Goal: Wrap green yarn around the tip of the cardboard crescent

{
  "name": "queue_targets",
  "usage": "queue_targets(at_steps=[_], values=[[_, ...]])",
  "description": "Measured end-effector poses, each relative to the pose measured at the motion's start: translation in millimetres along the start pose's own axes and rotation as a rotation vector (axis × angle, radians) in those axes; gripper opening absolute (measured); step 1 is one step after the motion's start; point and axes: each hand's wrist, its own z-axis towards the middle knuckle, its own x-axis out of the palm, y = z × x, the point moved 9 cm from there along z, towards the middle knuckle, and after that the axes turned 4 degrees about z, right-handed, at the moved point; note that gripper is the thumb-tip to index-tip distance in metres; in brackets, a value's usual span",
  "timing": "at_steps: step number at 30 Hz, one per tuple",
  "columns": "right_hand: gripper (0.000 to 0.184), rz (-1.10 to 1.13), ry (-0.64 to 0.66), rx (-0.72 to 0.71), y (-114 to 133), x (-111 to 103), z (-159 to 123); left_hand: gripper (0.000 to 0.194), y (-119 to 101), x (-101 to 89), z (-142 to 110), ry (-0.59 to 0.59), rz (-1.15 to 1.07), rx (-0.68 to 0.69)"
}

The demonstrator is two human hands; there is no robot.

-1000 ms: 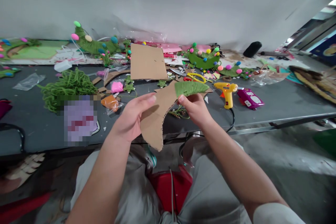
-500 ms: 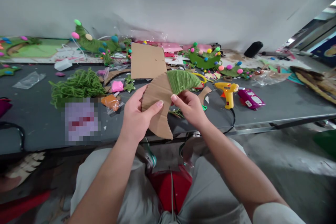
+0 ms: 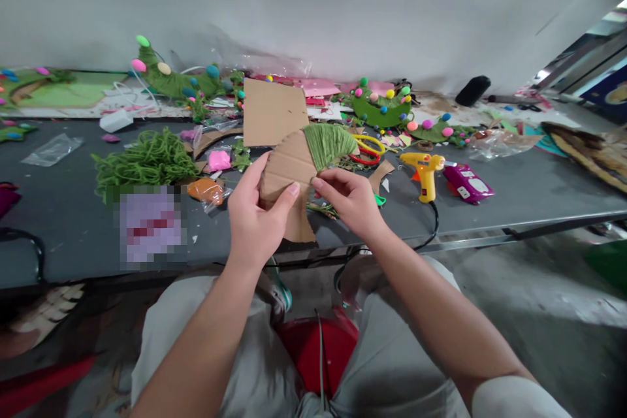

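Observation:
A curved cardboard piece (image 3: 289,166), its upper end wound with green yarn (image 3: 330,142), is held upright over the near edge of the grey table (image 3: 514,192). My left hand (image 3: 255,222) grips its bare cardboard middle, thumb across the front. My right hand (image 3: 350,199) pinches the cardboard's edge just below the yarn-wrapped end. A green strand runs down beneath that hand.
A loose heap of green yarn (image 3: 142,160) lies to the left. A flat cardboard sheet (image 3: 272,111) stands behind my hands. A yellow glue gun (image 3: 425,173), a purple box (image 3: 465,183) and yellow scissors (image 3: 369,144) lie right. Pom-pom-covered green crescents line the back. A red stool (image 3: 318,349) is below.
The cardboard piece has been turned from lying slanted to upright and brought closer together between my hands. My left hand shifted up its middle; the yarn end now faces me.

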Motion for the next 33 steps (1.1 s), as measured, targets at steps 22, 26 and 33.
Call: queue_targets(at_steps=[22, 26, 33], values=[[0.059, 0.424, 0.155, 0.228, -17, 9, -8, 0.062, -41, -13.1, -12, -0.041, 0.355, 0.369], [0.058, 0.364, 0.062, 0.137, -19, 0, -5, 0.080, 6, -20.5, 6, -0.103, -0.087, 0.046], [0.051, 0.253, -0.048, 0.087, -27, -17, 1, 0.021, 23, -14.3, 11, -0.003, -0.563, -0.351]])
